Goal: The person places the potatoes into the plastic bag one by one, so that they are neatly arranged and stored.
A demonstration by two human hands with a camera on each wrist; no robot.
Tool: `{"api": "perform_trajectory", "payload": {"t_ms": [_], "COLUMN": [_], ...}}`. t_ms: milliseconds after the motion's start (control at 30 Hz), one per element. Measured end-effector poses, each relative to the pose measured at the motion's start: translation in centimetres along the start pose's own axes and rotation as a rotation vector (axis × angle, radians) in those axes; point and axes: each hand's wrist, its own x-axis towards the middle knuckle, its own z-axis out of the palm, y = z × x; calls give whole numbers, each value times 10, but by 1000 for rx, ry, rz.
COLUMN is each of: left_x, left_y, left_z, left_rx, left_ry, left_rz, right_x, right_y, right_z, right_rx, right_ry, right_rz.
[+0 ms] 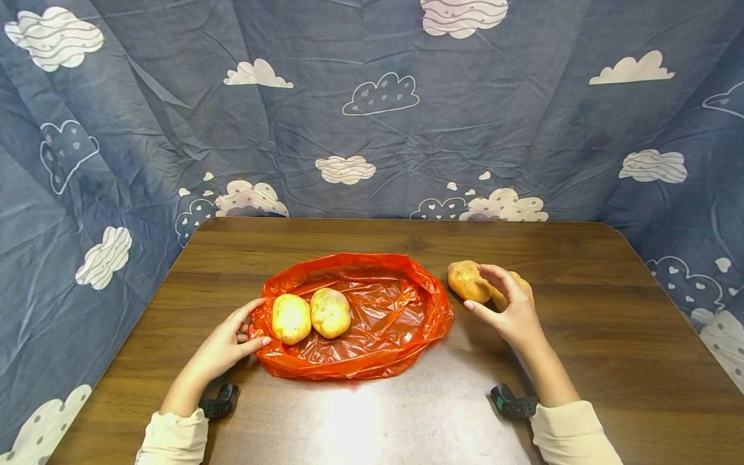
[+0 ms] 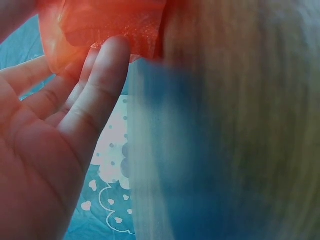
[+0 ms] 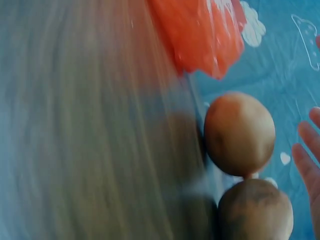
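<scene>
An open red plastic bag (image 1: pixel 401 368) lies on the table in the head view. Two potatoes, a left one (image 1: pixel 290 320) and a right one (image 1: pixel 330 313), sit side by side in its left part. My left hand (image 1: pixel 229 336) holds the bag's left end, thumb at the front and other fingers behind; translucent film partly covers them in the left wrist view. To the bag's right, my right hand (image 1: pixel 511 316) hovers with fingers spread, partly hiding two more potatoes. In the right wrist view one potato (image 3: pixel 240 134) and another (image 3: pixel 256 212) stand apart from the fingers.
The brown wooden table (image 1: pixel 628 336) carries everything. Behind it hangs a dark blue cloth (image 1: pixel 325 58) with a cloud pattern. Black wrist devices, a left one (image 1: pixel 221 402) and a right one (image 1: pixel 514 402), sit by the two wrists.
</scene>
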Motion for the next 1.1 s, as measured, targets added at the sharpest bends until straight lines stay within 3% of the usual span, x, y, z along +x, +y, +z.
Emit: {"api": "perform_trajectory", "payload": {"t_ms": [267, 667, 867, 1100], "left_x": [-1, 0, 0, 0], "left_y": [0, 1, 0, -2], "left_z": [-1, -1, -1, 1], "left_rx": [0, -5, -3, 11], "left_ry": [1, -3, -3, -4], "left_rz": [14, 12, 22, 1], "right_x": [-2, -8, -14, -20], "right_y": [11, 37, 66, 79], "right_z": [-16, -35, -41, -45], "right_rx": [-53, -82, -154, -185], "right_ry": [74, 140, 118, 78], "right_rz": [-7, 65, 142, 173]}}
